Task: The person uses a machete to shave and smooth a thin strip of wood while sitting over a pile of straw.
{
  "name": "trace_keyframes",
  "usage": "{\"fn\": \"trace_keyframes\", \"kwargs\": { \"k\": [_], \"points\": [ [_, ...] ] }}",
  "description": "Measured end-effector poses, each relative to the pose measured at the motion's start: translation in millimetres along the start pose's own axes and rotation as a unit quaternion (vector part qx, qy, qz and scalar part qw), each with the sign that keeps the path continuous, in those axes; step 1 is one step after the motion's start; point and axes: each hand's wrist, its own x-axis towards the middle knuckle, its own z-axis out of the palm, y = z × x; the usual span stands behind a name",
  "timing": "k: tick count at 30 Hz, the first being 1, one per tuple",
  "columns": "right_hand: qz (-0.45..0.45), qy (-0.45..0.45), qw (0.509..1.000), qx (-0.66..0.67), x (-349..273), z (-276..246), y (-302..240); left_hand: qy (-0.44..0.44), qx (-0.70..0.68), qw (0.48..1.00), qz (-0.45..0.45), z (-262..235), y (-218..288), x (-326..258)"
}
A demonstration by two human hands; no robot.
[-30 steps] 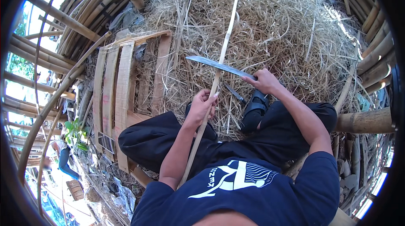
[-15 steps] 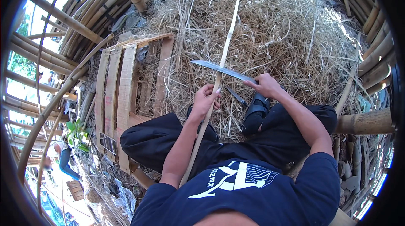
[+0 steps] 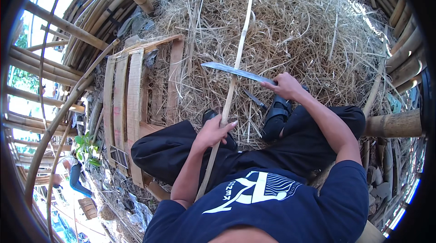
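Observation:
A long thin bamboo strip (image 3: 238,57) runs from my lap up over the heap of shavings. My left hand (image 3: 213,130) grips the strip low down, near my knees. My right hand (image 3: 286,86) holds a long curved knife (image 3: 236,71) by its handle, and the blade lies across the strip, pointing left. A second, small dark blade (image 3: 254,99) lies on the shavings just below the knife. I sit with dark trousers and black sandals (image 3: 277,116) showing.
A big heap of dry bamboo shavings (image 3: 309,29) fills the ground ahead. A wooden pallet (image 3: 129,102) lies to the left. Bamboo poles (image 3: 59,25) frame the left and right sides. A thick bamboo log (image 3: 393,125) lies at right. People stand below at lower left (image 3: 75,175).
My left hand has slid down the strip toward my lap. The knife stays across the strip with little shift.

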Motion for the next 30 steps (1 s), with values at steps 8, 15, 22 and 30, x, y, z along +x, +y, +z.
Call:
{"fn": "trace_keyframes", "kwargs": {
  "k": [8,15,22,30],
  "points": [
    [-0.035,-0.004,0.999,0.005,-12.9,1.1,-14.9,0.175,-0.011,0.981,0.081,7.5,-8.4,6.2],
    [-0.134,-0.031,0.989,-0.059,-35.4,12.0,-27.0,0.203,0.044,0.974,0.091,3.2,-3.4,12.7],
    [-0.092,0.017,0.993,-0.076,-18.2,-3.1,-6.0,0.224,0.092,0.965,0.099,7.6,0.3,12.1],
    [-0.178,0.051,0.980,-0.076,-22.5,18.8,-6.9,0.188,0.064,0.976,0.092,3.1,7.2,16.3]
  ]
}}
